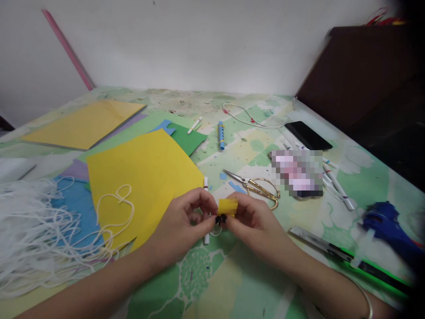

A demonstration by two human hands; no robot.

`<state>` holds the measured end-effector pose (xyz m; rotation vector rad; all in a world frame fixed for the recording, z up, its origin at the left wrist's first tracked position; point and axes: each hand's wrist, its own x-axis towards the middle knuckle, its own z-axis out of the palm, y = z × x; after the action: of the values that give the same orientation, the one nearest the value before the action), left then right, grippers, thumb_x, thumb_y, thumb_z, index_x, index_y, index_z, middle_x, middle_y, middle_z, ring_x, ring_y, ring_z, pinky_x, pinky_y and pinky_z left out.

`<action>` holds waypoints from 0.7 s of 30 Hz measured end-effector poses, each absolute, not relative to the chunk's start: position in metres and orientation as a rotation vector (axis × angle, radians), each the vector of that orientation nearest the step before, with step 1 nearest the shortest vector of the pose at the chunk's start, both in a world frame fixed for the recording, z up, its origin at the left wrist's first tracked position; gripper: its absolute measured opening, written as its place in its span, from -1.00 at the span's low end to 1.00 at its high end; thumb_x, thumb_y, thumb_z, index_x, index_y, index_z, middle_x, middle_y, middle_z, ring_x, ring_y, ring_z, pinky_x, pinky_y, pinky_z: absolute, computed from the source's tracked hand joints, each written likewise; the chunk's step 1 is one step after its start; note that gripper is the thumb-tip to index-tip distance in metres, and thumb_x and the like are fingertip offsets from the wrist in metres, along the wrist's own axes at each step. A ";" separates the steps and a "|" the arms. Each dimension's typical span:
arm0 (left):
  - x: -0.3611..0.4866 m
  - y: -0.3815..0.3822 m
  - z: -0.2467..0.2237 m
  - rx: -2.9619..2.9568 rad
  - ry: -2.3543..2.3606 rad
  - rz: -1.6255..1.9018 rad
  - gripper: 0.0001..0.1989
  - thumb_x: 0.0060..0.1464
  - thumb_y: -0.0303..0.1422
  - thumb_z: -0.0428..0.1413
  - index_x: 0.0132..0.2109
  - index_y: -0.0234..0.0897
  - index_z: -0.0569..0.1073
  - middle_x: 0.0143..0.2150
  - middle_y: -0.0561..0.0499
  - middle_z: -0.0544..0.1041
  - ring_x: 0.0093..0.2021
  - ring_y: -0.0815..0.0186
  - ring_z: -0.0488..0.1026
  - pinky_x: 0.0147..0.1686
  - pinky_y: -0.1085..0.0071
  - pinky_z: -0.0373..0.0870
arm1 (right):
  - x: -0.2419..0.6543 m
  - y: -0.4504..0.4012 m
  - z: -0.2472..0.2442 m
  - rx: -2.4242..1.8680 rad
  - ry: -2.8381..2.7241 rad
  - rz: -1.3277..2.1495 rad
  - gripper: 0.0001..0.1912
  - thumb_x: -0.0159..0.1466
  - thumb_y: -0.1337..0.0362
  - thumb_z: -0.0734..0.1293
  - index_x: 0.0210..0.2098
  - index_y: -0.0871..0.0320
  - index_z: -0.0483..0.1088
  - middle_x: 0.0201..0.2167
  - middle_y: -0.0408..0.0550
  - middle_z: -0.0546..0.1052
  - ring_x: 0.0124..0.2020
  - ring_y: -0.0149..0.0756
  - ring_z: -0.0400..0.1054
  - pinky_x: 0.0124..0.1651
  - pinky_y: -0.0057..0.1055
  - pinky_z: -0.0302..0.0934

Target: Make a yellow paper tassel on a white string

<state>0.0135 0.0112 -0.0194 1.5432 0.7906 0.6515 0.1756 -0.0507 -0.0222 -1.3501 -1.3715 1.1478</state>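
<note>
The left hand [186, 223] and the right hand [257, 226] meet near the middle of the surface [172, 292], thumbs and fingers pinched on a small yellow piece [227, 206] between them. The right hand's fingers lie behind its right end, and the left hand's fingertips reach its left edge. Small dark patches show at the thumb tips, too blurred to identify. A white pen [206, 240] lies partly hidden behind the left hand.

Left of the hands, a large yellow sheet [142, 173] overlaps a green sheet [190, 141] and a blue sheet [69, 208]. A tangled heap of white cord [26, 239] spreads over the near left, one loop trailing onto the yellow sheet. At the far left lies a pale orange board [89, 119].

Just beyond the right hand, gold-handled scissors [246, 180] point left; farther off stands or lies a blue roll [221, 135], I cannot tell which. On the right are a black slab [308, 135], several markers [340, 190], a green-edged cutter [327, 246] and a blue tool [381, 221].
</note>
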 end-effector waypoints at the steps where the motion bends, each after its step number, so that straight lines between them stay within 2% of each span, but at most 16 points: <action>1: 0.014 0.011 -0.019 1.526 0.799 0.649 -0.92 -0.05 -0.51 0.13 -0.35 -0.30 0.38 -0.40 0.09 0.39 -0.41 0.44 0.33 -0.49 0.56 0.29 | 0.176 -0.051 -0.022 -1.368 -1.389 1.122 -0.87 0.11 0.46 0.23 -0.38 0.15 0.34 -0.46 -0.15 0.39 -0.42 -0.38 0.25 -0.37 -0.43 0.13; 10: 0.015 0.010 -0.021 1.474 0.813 0.634 -0.90 -0.07 -0.48 0.14 -0.32 -0.30 0.40 -0.39 0.09 0.41 -0.44 0.45 0.34 -0.49 0.55 0.31 | 0.175 -0.051 -0.019 -1.386 -1.368 1.128 -0.85 0.08 0.46 0.18 -0.39 0.17 0.34 -0.48 -0.17 0.35 -0.43 -0.38 0.22 -0.39 -0.42 0.08; 21: 0.011 0.004 -0.022 2.121 0.680 0.904 -0.87 0.01 -0.58 0.07 -0.34 -0.27 0.33 -0.41 0.08 0.42 -0.48 0.46 0.39 -0.49 0.57 0.37 | 0.175 -0.045 -0.014 -1.131 -0.986 1.491 -0.86 -0.04 0.48 0.25 -0.46 0.19 0.32 -0.53 -0.20 0.38 -0.46 -0.42 0.27 -0.36 -0.45 0.14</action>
<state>0.0112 0.0042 -0.0218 2.1211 0.6804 0.9044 0.1753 -0.0449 -0.0145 -1.1307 -0.9858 1.4912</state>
